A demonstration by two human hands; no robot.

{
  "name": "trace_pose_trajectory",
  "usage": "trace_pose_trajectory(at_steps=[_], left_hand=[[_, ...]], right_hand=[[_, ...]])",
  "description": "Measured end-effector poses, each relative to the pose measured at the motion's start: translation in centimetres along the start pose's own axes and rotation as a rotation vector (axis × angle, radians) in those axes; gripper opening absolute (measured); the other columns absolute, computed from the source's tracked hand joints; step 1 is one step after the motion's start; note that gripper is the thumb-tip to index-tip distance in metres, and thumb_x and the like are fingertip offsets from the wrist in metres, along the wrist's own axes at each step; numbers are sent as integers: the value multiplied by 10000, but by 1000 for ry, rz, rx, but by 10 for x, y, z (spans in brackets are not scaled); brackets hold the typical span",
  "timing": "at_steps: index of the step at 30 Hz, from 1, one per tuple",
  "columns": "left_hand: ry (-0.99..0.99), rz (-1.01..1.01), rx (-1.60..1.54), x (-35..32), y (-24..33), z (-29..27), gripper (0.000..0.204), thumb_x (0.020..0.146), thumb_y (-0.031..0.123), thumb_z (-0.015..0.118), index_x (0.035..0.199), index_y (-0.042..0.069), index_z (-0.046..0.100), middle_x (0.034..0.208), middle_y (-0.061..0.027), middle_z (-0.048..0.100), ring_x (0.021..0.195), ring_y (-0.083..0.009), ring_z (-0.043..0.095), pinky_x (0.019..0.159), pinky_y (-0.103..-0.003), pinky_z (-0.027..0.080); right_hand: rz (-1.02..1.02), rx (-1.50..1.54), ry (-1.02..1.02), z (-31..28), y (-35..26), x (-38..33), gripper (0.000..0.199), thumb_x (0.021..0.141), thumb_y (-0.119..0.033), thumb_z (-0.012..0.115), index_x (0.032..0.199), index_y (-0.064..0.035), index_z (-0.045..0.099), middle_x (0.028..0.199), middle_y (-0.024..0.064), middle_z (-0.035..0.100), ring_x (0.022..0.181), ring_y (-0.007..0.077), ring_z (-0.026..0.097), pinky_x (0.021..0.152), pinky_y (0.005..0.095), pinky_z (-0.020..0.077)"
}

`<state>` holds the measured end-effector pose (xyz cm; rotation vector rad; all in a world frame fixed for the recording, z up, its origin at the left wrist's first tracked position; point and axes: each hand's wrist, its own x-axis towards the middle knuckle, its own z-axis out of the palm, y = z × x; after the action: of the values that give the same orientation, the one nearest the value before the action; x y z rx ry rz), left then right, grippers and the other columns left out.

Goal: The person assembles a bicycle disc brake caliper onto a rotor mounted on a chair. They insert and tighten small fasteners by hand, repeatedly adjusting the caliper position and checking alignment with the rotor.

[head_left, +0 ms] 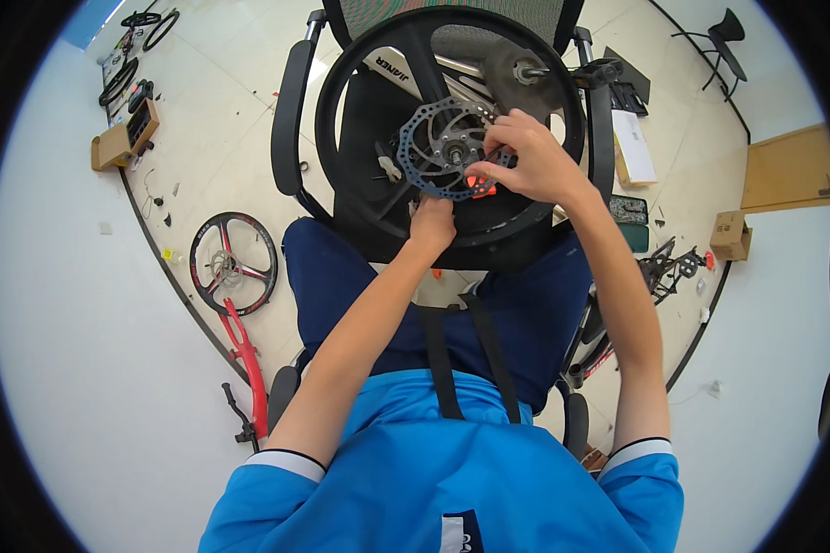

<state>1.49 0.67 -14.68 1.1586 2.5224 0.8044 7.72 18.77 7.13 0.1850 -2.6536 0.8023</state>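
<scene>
**Both hands at the hub of a black wheel**

Seen from the head camera, looking down: a seated person in a blue shirt and dark blue trousers has a black solid-spoke bicycle wheel (pixel 360 55) propped in front of the knees, resting against a black mesh office chair (pixel 290 115). The wheel's flat side faces up toward the camera, so its axle points roughly at the viewer. At its centre sits a round, perforated steel brake disc (pixel 424 138), lying parallel to the wheel.

The right hand (pixel 530 161) lies over the disc's right side, fingers curled in and pinched together at the hub; what they pinch is too small to tell. The left hand (pixel 432 221) sits just under the disc's lower edge, fingers closed and mostly hidden behind the rim, so I cannot tell whether it holds anything. A small orange-red piece (pixel 478 187) shows between the two hands.

A brown cardboard box (pixel 124 136) stands on the floor far left, another small brown box (pixel 730 235) far right. A flat white rectangular package (pixel 634 146) lies right of the chair. A red bicycle frame with a black-and-red wheel (pixel 233 263) lies on the floor to the left.
</scene>
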Motion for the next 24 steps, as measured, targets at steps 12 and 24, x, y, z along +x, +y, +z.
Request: trace_pose_trajectory(at_steps=[12, 24], left_hand=[[15, 89, -300, -16, 15, -23, 137, 838, 83, 756, 943, 4, 715, 872, -176, 731, 796, -340, 722, 712, -406, 571], [699, 330, -464, 5, 73, -103, 147, 789, 6, 832, 918, -15, 767, 875, -112, 736, 708, -196, 700, 650, -285, 559]], right_hand=[[817, 1272, 705, 105, -31, -154, 160, 1051, -190, 608, 1064, -32, 635, 948, 15, 608, 727, 87, 490, 686, 261, 436], [871, 1392, 668, 106, -52, -156, 169, 1084, -246, 540, 1056, -79, 537, 800, 1, 457, 725, 136, 495, 717, 313, 460]])
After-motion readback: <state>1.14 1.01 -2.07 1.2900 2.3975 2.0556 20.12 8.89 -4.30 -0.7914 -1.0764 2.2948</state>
